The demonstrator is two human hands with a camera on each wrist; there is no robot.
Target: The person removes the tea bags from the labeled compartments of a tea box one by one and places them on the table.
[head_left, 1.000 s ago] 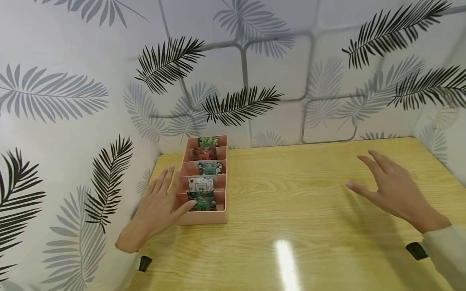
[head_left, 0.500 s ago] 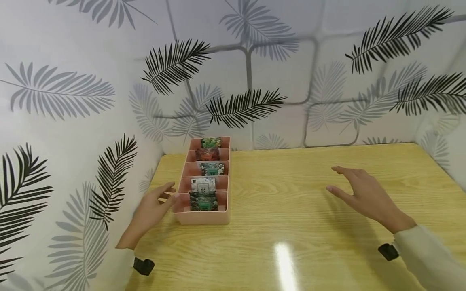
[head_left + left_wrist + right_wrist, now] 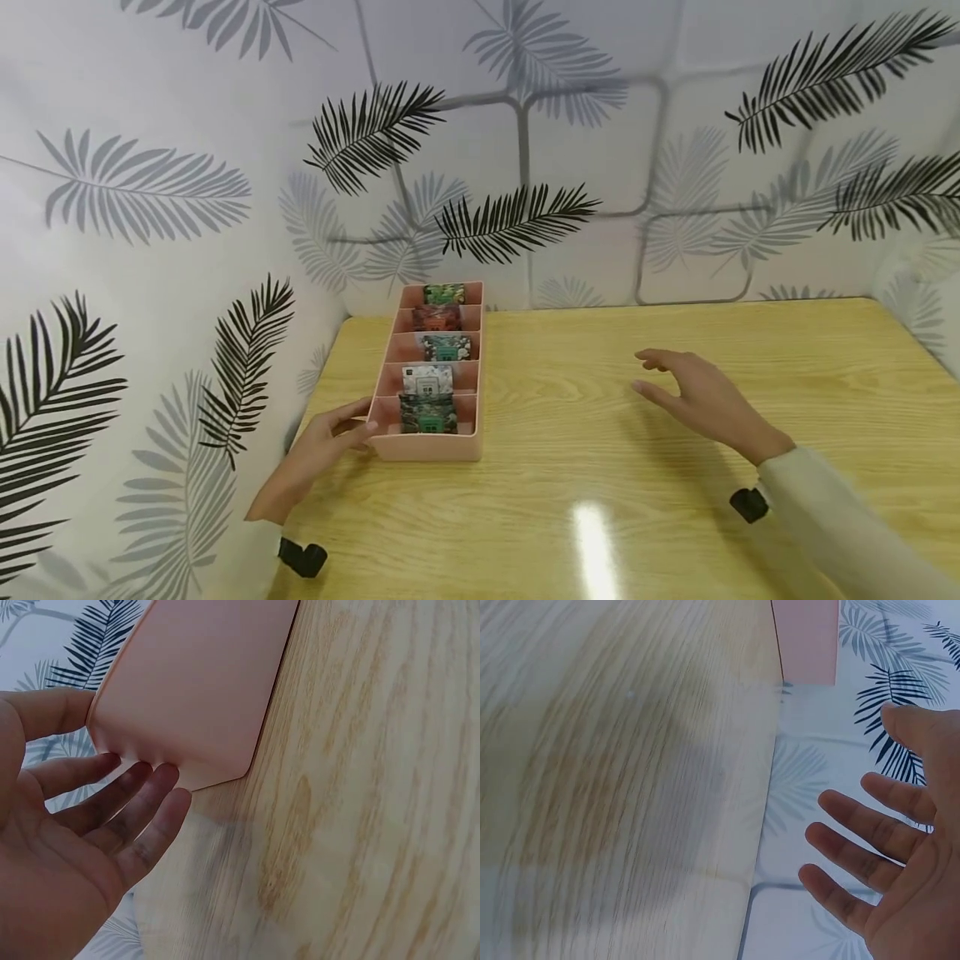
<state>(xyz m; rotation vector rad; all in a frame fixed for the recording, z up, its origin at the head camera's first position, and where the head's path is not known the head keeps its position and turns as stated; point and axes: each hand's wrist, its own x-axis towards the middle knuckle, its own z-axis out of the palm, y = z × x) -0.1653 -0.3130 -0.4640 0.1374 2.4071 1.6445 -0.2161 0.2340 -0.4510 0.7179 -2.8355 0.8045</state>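
Gripping a pink, rectangular, seemingly plastic open-topped box (image 3: 427, 451) by its near-left corner

Holds that corner with the left hand (image 3: 318, 450), bending the fingers against the outer wall and setting the thumb at the rim, with only the box between them. Probably uses the corner for its easy edge, and perhaps to leave the contents uncovered. Has the box flat on the yellowish wood-grain table (image 3: 555, 467), just right of the grip and stretching away beyond it. Holds nothing with the right hand (image 3: 708, 404), well to the right of the grip, raised above the table with loosely bent fingers and thumb apart

Has a glossy dark-green packet (image 3: 427, 414) nearest the grip, then, farther beyond, a white printed packet (image 3: 427, 380), a dark teal-labelled packet (image 3: 447, 348), a red packet (image 3: 437, 317) and a green-yellow packet (image 3: 445, 293), apparently sorted one per compartment to show their faces

Cannot make out the packets' small lettering, or how hard the left fingers press. Loses the packets' lower edges behind dividers, and in the right-wrist view most of the box beyond the top edge
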